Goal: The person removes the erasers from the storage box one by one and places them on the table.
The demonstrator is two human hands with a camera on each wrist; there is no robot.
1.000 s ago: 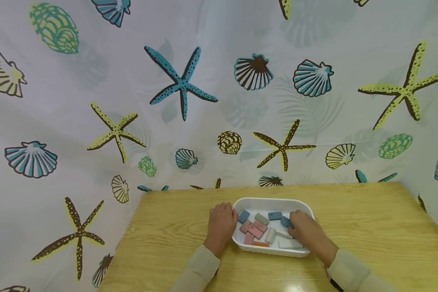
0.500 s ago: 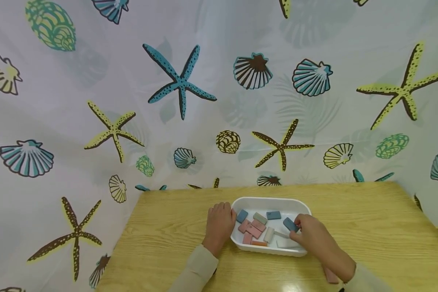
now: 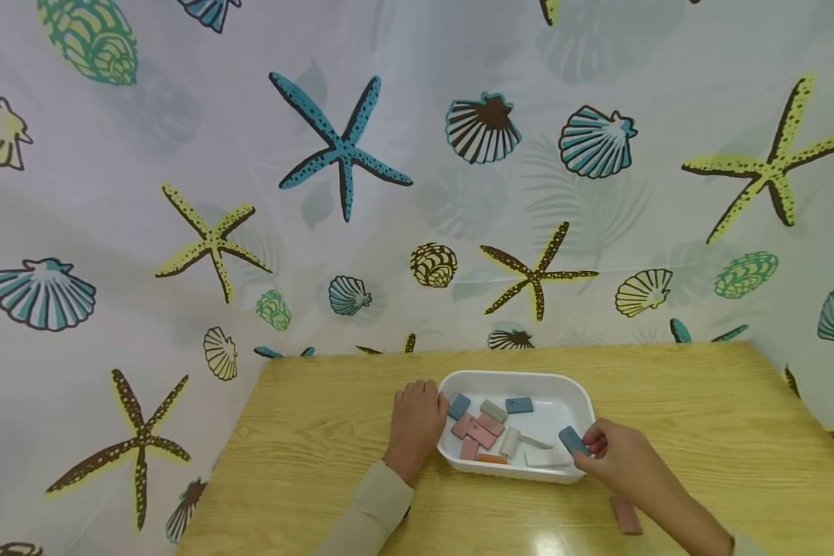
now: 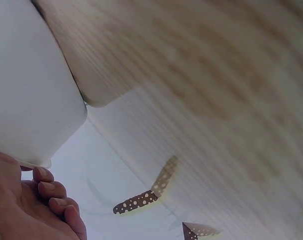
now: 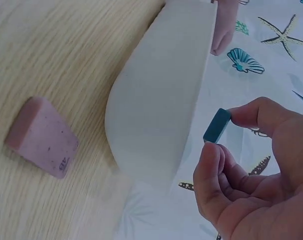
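Note:
My right hand [image 3: 625, 455] pinches a blue eraser [image 3: 574, 441] between thumb and fingers, over the right rim of a white plastic tray [image 3: 563, 390]. In the right wrist view the same blue eraser [image 5: 218, 126] is held up beside the tray's wall [image 5: 156, 95]. My left hand [image 3: 415, 421] grips the tray's left rim, its fingers curled at the edge in the left wrist view [image 4: 46, 200]. Inside the tray lie several erasers: pink [image 3: 483, 436], blue [image 3: 519, 405], a grey-green one [image 3: 493, 410], whitish ones [image 3: 510, 442] and an orange one [image 3: 491, 459].
A pink eraser [image 5: 46, 140] marked 4B lies on the wooden table [image 3: 320, 432], right of the tray and under my right forearm in the head view. A white curtain [image 3: 389, 255] printed with shells and starfish hangs behind and beside the table.
My right hand has lifted the blue eraser from the tray's right part and carried it right and toward me, to the rim. My left hand stays at the left rim.

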